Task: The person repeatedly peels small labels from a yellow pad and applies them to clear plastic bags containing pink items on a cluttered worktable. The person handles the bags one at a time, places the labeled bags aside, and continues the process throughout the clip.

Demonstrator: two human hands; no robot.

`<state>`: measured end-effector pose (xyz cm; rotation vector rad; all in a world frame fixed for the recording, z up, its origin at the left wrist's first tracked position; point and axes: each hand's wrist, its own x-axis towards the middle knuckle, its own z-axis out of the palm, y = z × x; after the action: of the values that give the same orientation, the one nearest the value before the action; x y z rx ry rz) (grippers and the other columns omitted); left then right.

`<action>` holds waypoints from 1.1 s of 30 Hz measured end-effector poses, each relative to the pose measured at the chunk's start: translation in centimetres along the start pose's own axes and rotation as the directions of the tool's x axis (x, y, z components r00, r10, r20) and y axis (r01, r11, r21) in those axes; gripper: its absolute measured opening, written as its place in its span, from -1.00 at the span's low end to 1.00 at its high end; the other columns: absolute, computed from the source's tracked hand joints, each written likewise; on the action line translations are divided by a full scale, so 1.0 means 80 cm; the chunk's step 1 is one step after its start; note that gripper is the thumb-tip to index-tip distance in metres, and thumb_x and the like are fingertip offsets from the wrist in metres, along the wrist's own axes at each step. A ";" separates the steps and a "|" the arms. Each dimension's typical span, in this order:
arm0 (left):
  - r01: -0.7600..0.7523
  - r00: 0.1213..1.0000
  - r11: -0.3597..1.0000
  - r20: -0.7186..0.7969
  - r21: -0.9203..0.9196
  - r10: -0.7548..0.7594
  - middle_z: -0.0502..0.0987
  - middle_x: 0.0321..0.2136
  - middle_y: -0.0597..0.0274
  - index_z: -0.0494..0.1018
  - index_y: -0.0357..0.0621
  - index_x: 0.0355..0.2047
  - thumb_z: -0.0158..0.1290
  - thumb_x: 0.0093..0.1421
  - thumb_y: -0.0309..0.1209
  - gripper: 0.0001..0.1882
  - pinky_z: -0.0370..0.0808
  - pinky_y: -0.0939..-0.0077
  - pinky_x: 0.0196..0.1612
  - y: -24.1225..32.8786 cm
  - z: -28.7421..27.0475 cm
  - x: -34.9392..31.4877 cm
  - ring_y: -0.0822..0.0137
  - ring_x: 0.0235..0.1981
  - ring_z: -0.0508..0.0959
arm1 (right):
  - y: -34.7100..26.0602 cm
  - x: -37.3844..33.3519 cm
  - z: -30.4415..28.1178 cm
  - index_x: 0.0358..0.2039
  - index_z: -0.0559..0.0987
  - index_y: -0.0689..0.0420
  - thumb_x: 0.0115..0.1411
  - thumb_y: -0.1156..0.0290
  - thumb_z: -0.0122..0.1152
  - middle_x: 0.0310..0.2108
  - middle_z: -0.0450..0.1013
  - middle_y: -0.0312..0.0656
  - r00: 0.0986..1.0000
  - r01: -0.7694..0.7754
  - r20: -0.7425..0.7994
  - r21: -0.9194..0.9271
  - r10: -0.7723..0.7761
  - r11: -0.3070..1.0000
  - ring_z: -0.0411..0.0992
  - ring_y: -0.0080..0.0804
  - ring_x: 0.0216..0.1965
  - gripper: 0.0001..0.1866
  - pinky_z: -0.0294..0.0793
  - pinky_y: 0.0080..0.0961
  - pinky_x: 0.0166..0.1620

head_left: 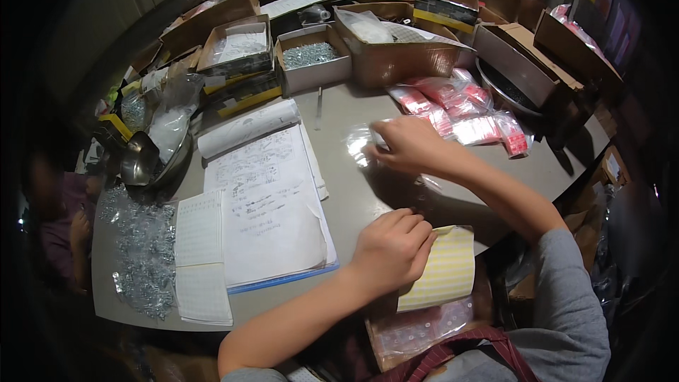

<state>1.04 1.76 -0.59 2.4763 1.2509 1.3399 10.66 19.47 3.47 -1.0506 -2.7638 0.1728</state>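
My left hand (pixel 396 249) is closed at the table's near edge, its curled fingers over the upper left corner of a sheet of yellow labels (pixel 442 269). That sheet slopes over the table edge toward my lap. Farther out, my right hand (pixel 410 143) pinches a small clear plastic bag (pixel 359 145) against the grey tabletop; the fingertips are partly hidden. Just beyond the right hand lies a pile of clear bags with red-and-white cards (pixel 453 102). Under the label sheet is a clear bag with small round pieces (pixel 424 325).
An open notebook (pixel 269 198) lies left of my hands, a pen (pixel 318 107) beyond it. Bags of metal screws (pixel 141 262) and a metal bowl (pixel 145 159) stand farther left. A box of screws (pixel 311 56) and a large brown bin (pixel 403 60) line the back.
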 end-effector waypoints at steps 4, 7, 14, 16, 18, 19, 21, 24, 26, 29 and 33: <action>-0.022 1.000 1.000 -0.012 -0.001 0.022 0.64 -0.31 0.09 0.56 -0.16 -0.40 0.23 0.13 -0.41 -0.90 0.60 0.25 -0.17 -0.007 0.007 -0.003 0.07 -0.22 0.66 | -0.005 0.047 0.006 -0.13 0.63 0.17 0.25 0.05 0.27 -0.44 0.58 0.13 0.982 -0.043 0.179 -0.058 0.052 0.997 0.56 0.20 -0.32 -0.58 0.54 -0.01 -0.18; -0.008 1.000 1.000 0.006 0.013 0.008 0.65 -0.25 0.07 0.57 -0.19 -0.36 0.23 0.14 -0.42 -0.89 0.60 0.22 -0.10 -0.004 0.006 -0.007 0.04 -0.15 0.66 | -0.009 0.039 0.009 0.04 0.64 0.04 0.26 0.23 0.26 -0.39 0.59 0.13 0.965 0.163 0.190 0.102 -0.180 0.981 0.56 0.11 -0.35 -0.64 0.54 -0.11 -0.20; -0.069 0.995 0.995 0.070 -0.071 0.074 0.65 -0.24 0.04 0.55 -0.24 -0.35 0.22 0.14 -0.43 -0.86 0.57 0.20 -0.12 -0.007 0.008 -0.007 0.05 -0.18 0.63 | 0.000 -0.024 -0.027 0.28 0.52 -0.12 0.23 0.35 0.28 -0.51 0.55 0.02 0.814 0.382 0.318 0.339 -0.487 0.860 0.33 -0.14 -0.60 -0.43 0.40 -0.27 -0.40; -0.064 0.989 0.995 0.131 -0.074 0.073 0.64 -0.25 0.04 0.54 -0.24 -0.36 0.22 0.14 -0.43 -0.87 0.56 0.19 -0.16 -0.003 0.004 -0.006 0.06 -0.22 0.62 | -0.008 -0.053 -0.043 0.29 0.50 -0.11 0.23 0.31 0.29 -0.56 0.51 -0.01 0.889 0.265 0.298 0.287 -0.349 0.921 0.35 -0.11 -0.61 -0.42 0.39 -0.24 -0.42; -0.040 0.973 0.997 0.225 -0.063 0.053 0.64 -0.25 0.04 0.54 -0.23 -0.37 0.22 0.14 -0.43 -0.87 0.55 0.19 -0.18 -0.002 0.001 -0.004 0.06 -0.26 0.62 | -0.002 -0.083 -0.037 0.32 0.47 -0.11 0.23 0.26 0.31 -0.62 0.47 -0.02 0.934 0.196 0.257 0.218 -0.250 0.956 0.42 -0.04 -0.61 -0.38 0.38 -0.17 -0.46; -0.027 0.962 0.998 0.270 -0.055 0.041 0.63 -0.26 0.04 0.53 -0.22 -0.38 0.22 0.14 -0.43 -0.87 0.54 0.19 -0.20 -0.001 0.000 -0.004 0.07 -0.27 0.61 | 0.005 -0.098 -0.025 0.32 0.47 -0.13 0.25 0.27 0.29 -0.59 0.48 -0.02 0.929 0.249 0.245 0.141 -0.278 0.958 0.45 -0.01 -0.61 -0.40 0.40 -0.14 -0.47; -0.053 0.979 0.994 0.193 -0.091 0.069 0.63 -0.25 0.06 0.54 -0.21 -0.37 0.23 0.14 -0.43 -0.87 0.54 0.21 -0.17 0.000 0.004 -0.004 0.06 -0.24 0.61 | 0.012 -0.120 -0.012 0.30 0.49 -0.13 0.26 0.37 0.27 -0.48 0.56 -0.02 0.914 0.291 0.270 0.079 -0.302 0.953 0.50 -0.03 -0.55 -0.43 0.47 -0.19 -0.40; -0.123 0.985 0.986 0.106 -0.112 0.135 0.62 -0.20 0.06 0.54 -0.20 -0.36 0.24 0.14 -0.43 -0.87 0.52 0.22 -0.10 0.000 0.008 -0.004 0.03 -0.17 0.61 | 0.052 -0.132 0.002 0.23 0.57 -0.10 0.25 0.49 0.24 -0.36 0.61 0.00 0.900 0.298 0.209 0.342 -0.381 0.891 0.56 -0.07 -0.45 -0.49 0.52 -0.28 -0.32; -0.154 0.984 0.984 0.075 -0.095 0.161 0.62 -0.16 0.05 0.55 -0.20 -0.35 0.24 0.15 -0.42 -0.87 0.52 0.22 -0.05 0.001 0.005 0.000 0.01 -0.11 0.60 | 0.072 -0.134 -0.013 0.18 0.61 -0.08 0.23 0.54 0.24 -0.28 0.62 0.01 0.889 0.262 0.255 0.394 -0.379 0.881 0.58 -0.08 -0.37 -0.51 0.53 -0.35 -0.25; -0.113 0.990 0.992 0.073 -0.055 0.116 0.61 -0.12 0.04 0.56 -0.21 -0.33 0.25 0.14 -0.42 -0.85 0.51 0.21 0.00 0.004 -0.005 0.004 -0.02 -0.05 0.58 | 0.091 -0.138 -0.024 0.08 0.67 0.04 0.21 0.57 0.23 -0.25 0.63 0.02 0.903 0.218 0.233 0.475 -0.360 0.853 0.62 -0.21 -0.31 -0.59 0.55 -0.42 -0.20; -0.027 0.993 0.998 0.110 -0.054 0.033 0.61 -0.11 0.00 0.58 -0.25 -0.23 0.26 0.14 -0.40 -0.77 0.51 0.19 0.02 -0.002 0.003 -0.004 -0.03 -0.06 0.58 | 0.089 -0.151 -0.024 0.03 0.65 0.20 0.24 0.50 0.28 -0.27 0.62 -0.15 0.979 0.051 0.116 0.657 -0.168 0.752 0.57 -0.45 -0.35 -0.66 0.53 -0.42 -0.25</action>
<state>1.06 1.74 -1.01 2.5048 1.1447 1.2071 24.52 16.81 2.58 -0.6932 -2.5384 1.1639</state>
